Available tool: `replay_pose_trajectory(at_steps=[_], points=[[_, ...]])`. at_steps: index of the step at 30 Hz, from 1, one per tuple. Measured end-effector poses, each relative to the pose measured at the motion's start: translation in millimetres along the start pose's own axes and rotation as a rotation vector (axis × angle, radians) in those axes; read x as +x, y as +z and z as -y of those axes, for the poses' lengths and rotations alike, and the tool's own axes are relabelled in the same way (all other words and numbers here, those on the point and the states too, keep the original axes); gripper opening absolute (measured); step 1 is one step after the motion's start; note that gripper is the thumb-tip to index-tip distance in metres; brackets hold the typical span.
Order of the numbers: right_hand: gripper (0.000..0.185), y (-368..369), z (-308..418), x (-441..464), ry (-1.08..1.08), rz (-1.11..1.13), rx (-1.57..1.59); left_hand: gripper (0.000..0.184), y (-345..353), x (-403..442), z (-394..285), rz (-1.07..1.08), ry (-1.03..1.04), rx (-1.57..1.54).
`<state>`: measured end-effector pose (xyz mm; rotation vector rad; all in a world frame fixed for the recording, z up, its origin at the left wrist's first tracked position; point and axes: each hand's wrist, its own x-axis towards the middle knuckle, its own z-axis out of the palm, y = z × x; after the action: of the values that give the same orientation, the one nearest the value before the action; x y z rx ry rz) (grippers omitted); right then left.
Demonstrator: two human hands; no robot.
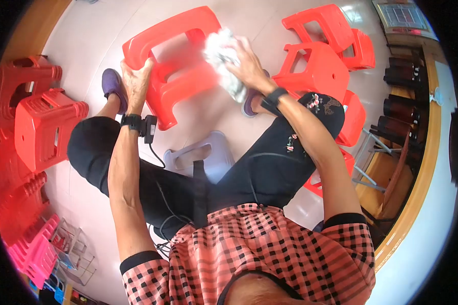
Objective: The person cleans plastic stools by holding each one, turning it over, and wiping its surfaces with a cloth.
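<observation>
Left hand: the left hand [136,81] is clamped on the near left corner of a red stool, thumb on the side that shows and fingers partly hidden behind the plastic.
Right hand: the right hand [247,66] is closed around a bunched white cloth [223,56], blurred at its edges; the hands are apart, one at each side of the stool.
Held stool: the red stool [170,31] is tipped over the floor [86,38], ahead of the person and between the two purple shoes [114,84]; whether it touches the floor, I cannot tell.
Cloth: it is at the stool's right end, its lower part hanging towards the right shoe; contact with the plastic is too blurred to tell.
Wrists: a black band sits on each; the left one [131,122] carries a small black device [148,129] with a cable, the right one [275,99] is plain.
Between the legs: a pale purple stool [221,150], partly covered by a dark strap [200,183].
Floor's right side: several red stools [315,66] cluster near the right knee, with dark chairs [399,107] along the edge beyond.
Floor's left side: more red stools [38,132] line the edge, some stacked; towards the near left corner come pink stools [35,249] and a wire rack [76,254].
</observation>
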<state>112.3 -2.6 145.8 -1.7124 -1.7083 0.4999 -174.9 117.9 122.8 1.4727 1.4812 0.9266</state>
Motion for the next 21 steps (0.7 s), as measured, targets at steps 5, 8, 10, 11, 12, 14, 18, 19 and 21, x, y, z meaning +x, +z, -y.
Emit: replay_pose_trajectory(at_steps=[5,8,10,11,12,14,18,19,21], points=[[0.043,-15,-50,-56,0.556,-0.033,0.039,0.047,-2,-8,-11,0.004,0.074,-0.095],[0.044,-15,-67,-38,0.523,-0.370,-0.021,0.047,-3,-11,-12,-0.004,0.081,-0.085],[0.045,-6,-54,-16,0.431,-0.453,-0.040,0.047,-1,-11,-13,-0.006,0.089,-0.049],[0.044,6,-44,-8,0.429,-0.390,-0.070,0.048,0,-10,-7,-0.010,0.091,-0.012],[0.047,22,-30,-6,0.317,-0.370,-0.060,0.048,-1,-8,-4,-0.014,0.092,0.027],[0.050,48,27,-9,0.273,-0.400,-0.162,0.048,-5,-7,-3,0.010,0.084,-0.036],[0.040,97,72,-25,0.010,-0.156,-0.264,0.046,2,-15,-6,0.000,0.123,-0.075],[0.039,108,95,-32,-0.059,-0.146,-0.174,0.046,6,-15,2,0.032,0.136,-0.138],[0.038,127,122,-38,-0.044,-0.095,-0.125,0.048,3,-18,-4,0.074,0.147,-0.143]])
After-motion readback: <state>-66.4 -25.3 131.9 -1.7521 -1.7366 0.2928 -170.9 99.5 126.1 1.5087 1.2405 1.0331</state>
